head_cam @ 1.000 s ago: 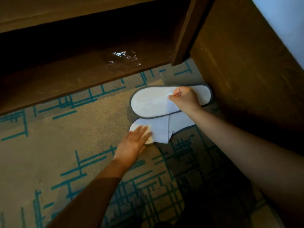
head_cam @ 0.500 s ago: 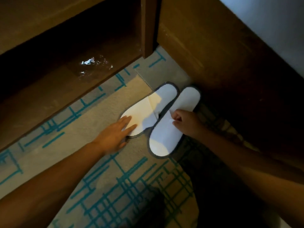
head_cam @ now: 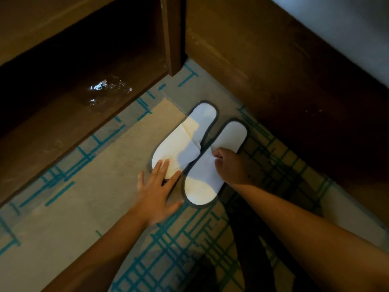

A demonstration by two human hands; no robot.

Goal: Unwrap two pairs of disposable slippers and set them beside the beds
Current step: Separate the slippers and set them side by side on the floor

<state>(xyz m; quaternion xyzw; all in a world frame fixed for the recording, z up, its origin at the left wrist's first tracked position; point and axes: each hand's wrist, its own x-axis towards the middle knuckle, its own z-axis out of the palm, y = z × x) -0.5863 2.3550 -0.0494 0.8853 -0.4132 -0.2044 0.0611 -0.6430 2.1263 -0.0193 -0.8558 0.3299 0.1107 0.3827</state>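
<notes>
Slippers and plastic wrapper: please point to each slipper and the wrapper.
left slipper (head_cam: 181,142), head view, on its upper.
right slipper (head_cam: 232,133), head view, on its far end.
plastic wrapper (head_cam: 101,86), head view, on its shiny crease.

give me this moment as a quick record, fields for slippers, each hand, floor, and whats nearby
slippers: two white slippers with grey trim, left slipper and right slipper, side by side on the floor, out of any wrapper
left hand: left hand open and flat, fingertips on the end of the left slipper
right hand: right hand curled, pinching the upper of the right slipper
floor: carpet with teal line pattern
nearby: wooden bed frame just beyond the slippers; crumpled clear plastic on a low wooden shelf
</notes>
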